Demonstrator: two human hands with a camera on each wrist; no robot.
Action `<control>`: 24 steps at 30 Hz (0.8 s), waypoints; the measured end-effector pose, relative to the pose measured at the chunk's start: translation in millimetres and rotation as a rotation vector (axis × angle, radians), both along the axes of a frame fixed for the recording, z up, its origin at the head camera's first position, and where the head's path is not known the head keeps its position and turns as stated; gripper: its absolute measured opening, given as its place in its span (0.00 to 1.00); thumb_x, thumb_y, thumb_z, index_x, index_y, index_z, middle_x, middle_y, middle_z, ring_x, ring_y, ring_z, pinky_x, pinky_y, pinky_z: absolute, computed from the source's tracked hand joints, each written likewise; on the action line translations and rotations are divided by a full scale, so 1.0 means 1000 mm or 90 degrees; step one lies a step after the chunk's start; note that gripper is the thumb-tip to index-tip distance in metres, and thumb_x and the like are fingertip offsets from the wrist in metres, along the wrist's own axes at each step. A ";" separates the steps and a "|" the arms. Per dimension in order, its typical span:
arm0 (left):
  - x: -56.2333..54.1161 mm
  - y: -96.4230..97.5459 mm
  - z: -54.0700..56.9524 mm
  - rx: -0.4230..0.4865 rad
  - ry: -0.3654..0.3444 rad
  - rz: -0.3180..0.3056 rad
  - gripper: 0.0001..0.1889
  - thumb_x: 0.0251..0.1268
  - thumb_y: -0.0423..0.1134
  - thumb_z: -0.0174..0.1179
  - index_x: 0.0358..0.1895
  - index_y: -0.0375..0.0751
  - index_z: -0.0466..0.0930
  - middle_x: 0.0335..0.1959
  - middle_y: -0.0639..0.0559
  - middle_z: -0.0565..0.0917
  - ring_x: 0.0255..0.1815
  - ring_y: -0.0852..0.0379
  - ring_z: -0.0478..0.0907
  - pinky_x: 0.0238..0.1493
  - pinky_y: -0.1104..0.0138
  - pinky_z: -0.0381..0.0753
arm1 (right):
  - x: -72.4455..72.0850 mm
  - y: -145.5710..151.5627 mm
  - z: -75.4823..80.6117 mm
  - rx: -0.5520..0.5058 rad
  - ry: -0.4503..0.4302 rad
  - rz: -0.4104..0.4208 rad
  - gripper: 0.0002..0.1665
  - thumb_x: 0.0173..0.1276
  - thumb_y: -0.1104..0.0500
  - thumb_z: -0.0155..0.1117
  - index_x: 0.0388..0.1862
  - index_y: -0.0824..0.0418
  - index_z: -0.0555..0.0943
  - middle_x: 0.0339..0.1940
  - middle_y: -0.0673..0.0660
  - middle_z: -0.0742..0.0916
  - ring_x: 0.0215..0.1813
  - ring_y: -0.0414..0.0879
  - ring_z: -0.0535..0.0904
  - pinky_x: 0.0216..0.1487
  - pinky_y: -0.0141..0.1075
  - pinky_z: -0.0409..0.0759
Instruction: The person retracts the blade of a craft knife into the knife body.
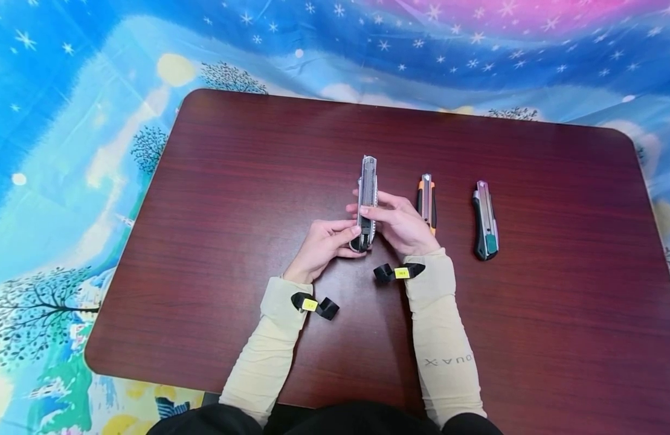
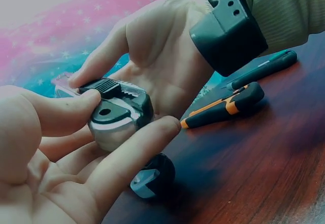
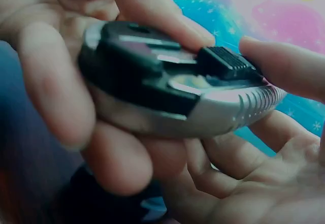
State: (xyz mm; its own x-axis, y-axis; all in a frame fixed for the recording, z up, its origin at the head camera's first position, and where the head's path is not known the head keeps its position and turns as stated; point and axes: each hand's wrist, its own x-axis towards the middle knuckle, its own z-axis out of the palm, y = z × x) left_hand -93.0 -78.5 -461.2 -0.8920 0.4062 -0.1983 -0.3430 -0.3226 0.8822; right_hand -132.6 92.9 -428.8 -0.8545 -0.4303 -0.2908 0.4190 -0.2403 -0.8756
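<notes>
A silver-and-black utility knife (image 1: 368, 196) is held by both hands above the table, its metal front pointing away from me. My left hand (image 1: 326, 244) pinches its rear end, the thumb beside the black ridged slider (image 2: 104, 86) and the fingers beneath. My right hand (image 1: 402, 223) grips it from the other side, thumb on top near the slider and fingers under the ribbed silver body (image 3: 244, 107). A further black-and-silver object (image 2: 155, 176), partly hidden, lies below the held knife in the left wrist view.
An orange-and-black utility knife (image 1: 426, 199) lies just right of my right hand, partly covered by it. Farther right is a black utility knife with a green end (image 1: 486, 223). The dark red-brown table (image 1: 248, 163) has rounded corners, with a printed cloth (image 1: 313, 36) behind it.
</notes>
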 end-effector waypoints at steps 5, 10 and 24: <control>0.000 -0.002 0.001 0.015 0.001 0.005 0.18 0.70 0.26 0.51 0.57 0.14 0.70 0.51 0.17 0.74 0.36 0.52 0.87 0.44 0.57 0.87 | 0.001 -0.001 -0.001 0.040 0.006 -0.001 0.27 0.68 0.65 0.59 0.62 0.80 0.68 0.38 0.53 0.90 0.47 0.45 0.84 0.50 0.32 0.82; -0.001 -0.004 0.004 0.024 -0.002 0.038 0.18 0.69 0.27 0.53 0.56 0.14 0.71 0.50 0.20 0.78 0.35 0.50 0.87 0.42 0.56 0.87 | 0.002 -0.007 -0.001 0.056 0.024 -0.008 0.29 0.71 0.58 0.59 0.57 0.84 0.70 0.36 0.54 0.90 0.44 0.43 0.86 0.50 0.32 0.83; -0.001 -0.004 0.006 0.026 -0.002 0.041 0.18 0.70 0.29 0.53 0.56 0.15 0.72 0.51 0.21 0.79 0.33 0.51 0.87 0.42 0.59 0.87 | 0.004 -0.014 0.002 0.086 -0.051 -0.009 0.32 0.75 0.51 0.52 0.58 0.82 0.70 0.32 0.50 0.88 0.36 0.38 0.85 0.37 0.30 0.85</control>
State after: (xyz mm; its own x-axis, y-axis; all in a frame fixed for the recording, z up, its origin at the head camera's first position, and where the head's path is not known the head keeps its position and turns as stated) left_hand -94.3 -82.6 -455.4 -0.9159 0.3558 -0.1859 -0.3235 -0.3800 0.8666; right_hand -128.7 78.9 -426.3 -0.8322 -0.3705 -0.4124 0.4857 -0.1285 -0.8646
